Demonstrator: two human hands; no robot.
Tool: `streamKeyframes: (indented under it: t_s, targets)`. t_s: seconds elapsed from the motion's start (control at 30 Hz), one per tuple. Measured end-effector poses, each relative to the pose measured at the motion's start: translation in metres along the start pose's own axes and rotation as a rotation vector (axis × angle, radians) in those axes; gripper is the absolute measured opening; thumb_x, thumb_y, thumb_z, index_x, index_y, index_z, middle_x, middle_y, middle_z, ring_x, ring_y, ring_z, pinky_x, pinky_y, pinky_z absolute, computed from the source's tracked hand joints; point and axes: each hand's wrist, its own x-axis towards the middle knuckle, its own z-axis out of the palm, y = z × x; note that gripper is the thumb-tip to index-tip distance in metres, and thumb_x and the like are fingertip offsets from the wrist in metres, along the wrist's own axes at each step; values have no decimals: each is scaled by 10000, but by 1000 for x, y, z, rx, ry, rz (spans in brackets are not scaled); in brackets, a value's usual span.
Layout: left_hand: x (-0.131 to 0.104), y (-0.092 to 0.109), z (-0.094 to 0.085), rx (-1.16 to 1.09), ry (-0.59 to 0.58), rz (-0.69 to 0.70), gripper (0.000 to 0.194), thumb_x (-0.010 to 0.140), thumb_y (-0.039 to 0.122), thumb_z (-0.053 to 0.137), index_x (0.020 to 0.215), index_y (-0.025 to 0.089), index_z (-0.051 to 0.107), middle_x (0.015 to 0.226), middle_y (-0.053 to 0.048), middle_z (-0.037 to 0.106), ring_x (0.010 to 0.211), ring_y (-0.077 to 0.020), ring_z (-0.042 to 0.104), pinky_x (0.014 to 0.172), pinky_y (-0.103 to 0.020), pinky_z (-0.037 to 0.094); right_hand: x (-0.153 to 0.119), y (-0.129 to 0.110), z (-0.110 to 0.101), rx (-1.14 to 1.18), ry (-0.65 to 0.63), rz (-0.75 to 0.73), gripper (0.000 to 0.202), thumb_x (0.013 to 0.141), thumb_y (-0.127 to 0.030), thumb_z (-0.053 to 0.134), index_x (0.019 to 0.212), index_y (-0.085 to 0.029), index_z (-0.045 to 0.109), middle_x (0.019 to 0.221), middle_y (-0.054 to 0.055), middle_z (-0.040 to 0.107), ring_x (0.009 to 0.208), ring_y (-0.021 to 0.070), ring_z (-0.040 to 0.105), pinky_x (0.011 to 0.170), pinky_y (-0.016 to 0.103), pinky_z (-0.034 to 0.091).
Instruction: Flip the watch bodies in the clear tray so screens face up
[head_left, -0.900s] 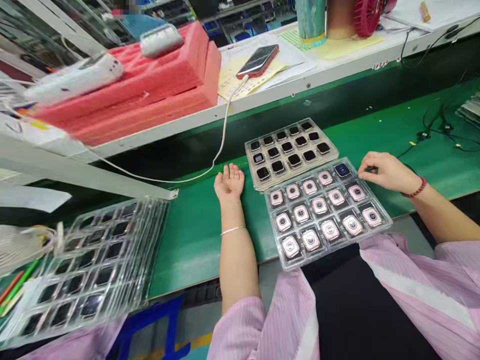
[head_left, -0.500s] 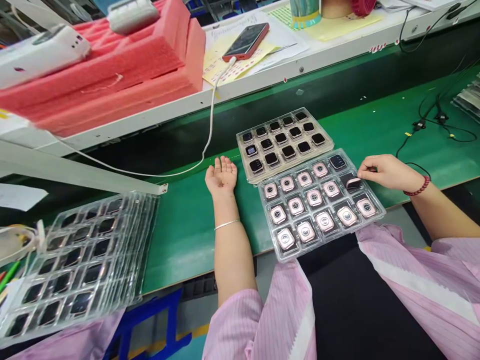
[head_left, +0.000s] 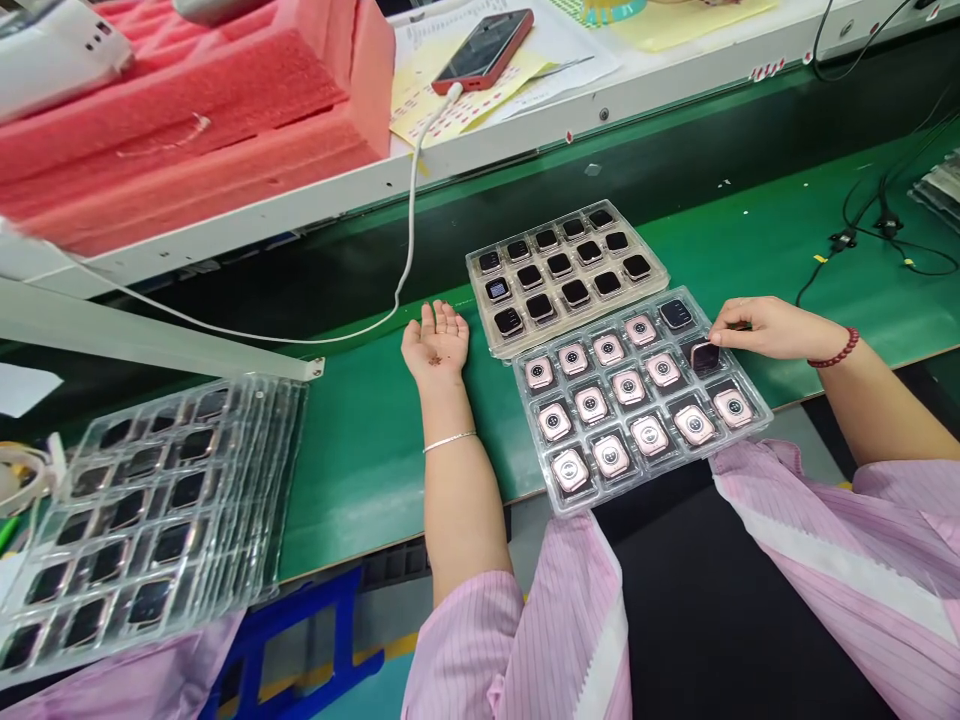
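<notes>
My right hand [head_left: 757, 328] pinches the edge of a smartwatch body [head_left: 705, 356] at the right side of the near clear plastic tray [head_left: 534, 430]. That watch sits in its pocket with the dark screen up. Above it, another watch [head_left: 676, 314] also lies screen up, while the other watches in this tray show pink backs with round sensors. Palm up on the bench, my left hand [head_left: 437, 340] lies open, with small brown specks on the palm. Just behind the near tray, a second tray [head_left: 570, 210] holds watches with black screens up; one shows a lit pattern.
A tall stack of clear trays [head_left: 247, 480] with watches stands at the left of the green bench [head_left: 352, 480]. On the shelf above are red foam [head_left: 300, 90], papers and a phone [head_left: 484, 48] with a white cable [head_left: 411, 230]. Black cables [head_left: 844, 240] lie at the right.
The watch in my right fingers has gone from tilted on edge to nearly flat in its pocket, screen up. My left hand stays open; the view has shifted slightly.
</notes>
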Motion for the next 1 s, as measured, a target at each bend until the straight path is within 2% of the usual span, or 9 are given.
streamKeyframes:
  t_s: [0.07, 0.13, 0.2, 0.27, 0.43, 0.53, 0.73, 0.87, 1.0]
  targets:
    - [0, 0, -1, -14, -14, -6, 338, 988, 410, 285, 970, 248, 582, 1119, -76, 706, 1035, -101, 693, 888, -238, 532, 1, -5, 5, -28, 63, -12, 365, 880, -533, 549, 791, -227, 727, 831, 44, 678, 717, 200, 627, 659, 319, 460]
    - [0, 0, -1, -10, -20, 5, 335, 987, 407, 289, 967, 247, 582, 1106, -79, 708, 1038, -107, 694, 888, -243, 534, -1, -12, 12, -73, 197, -16, 302, 883, -450, 554, 760, -220, 706, 829, 58, 679, 747, 218, 631, 686, 339, 461]
    - [-1, 0, -1, 4, -16, 16, 336, 987, 408, 286, 968, 248, 581, 1122, -83, 703, 1058, -110, 690, 890, -243, 536, -11, -19, 17, -93, 320, -29, 257, 896, -380, 540, 779, -217, 702, 853, 70, 683, 791, 234, 636, 723, 359, 465]
    - [-1, 0, 0, 28, -17, 18, 346, 990, 410, 270, 973, 251, 577, 1161, -83, 691, 1076, -107, 685, 893, -237, 535, -28, -25, 20, -81, 359, -61, 232, 911, -361, 543, 834, -223, 712, 884, 68, 686, 819, 239, 640, 765, 374, 463]
    - [2, 0, -2, 51, -20, 28, 354, 993, 408, 255, 969, 253, 571, 1178, -83, 689, 1095, -111, 681, 897, -238, 537, -83, -30, 20, -61, 95, -153, 215, 928, -376, 567, 811, -252, 698, 859, 24, 686, 792, 207, 645, 910, 421, 389]
    - [5, 0, -5, 38, -28, 30, 336, 984, 407, 276, 982, 250, 572, 1134, -80, 703, 1100, -122, 682, 904, -247, 540, -99, -33, 21, -21, 47, -110, 249, 949, -389, 538, 804, -243, 680, 823, 16, 686, 731, 187, 632, 913, 416, 381]
    - [3, -1, -4, 75, -69, 39, 323, 981, 421, 263, 989, 264, 545, 1080, -66, 707, 1084, -102, 683, 895, -228, 534, -87, -33, 20, 19, 58, 62, 312, 958, -418, 488, 755, -238, 640, 711, 11, 678, 678, 201, 615, 667, 322, 421]
    - [-5, 0, 4, -37, -2, -9, 293, 967, 441, 322, 1056, 239, 516, 1026, -46, 703, 1044, -87, 678, 878, -222, 518, -78, -27, 18, 46, 11, 82, 336, 963, -425, 465, 782, -236, 676, 823, 21, 730, 747, 205, 658, 667, 308, 456]
    - [-10, 1, 11, -78, 4, -18, 294, 979, 435, 309, 1088, 225, 484, 992, -37, 688, 965, -81, 674, 854, -219, 492, -76, -26, 9, 77, -81, 51, 358, 950, -471, 487, 843, -230, 730, 893, 39, 740, 810, 212, 678, 702, 311, 489]
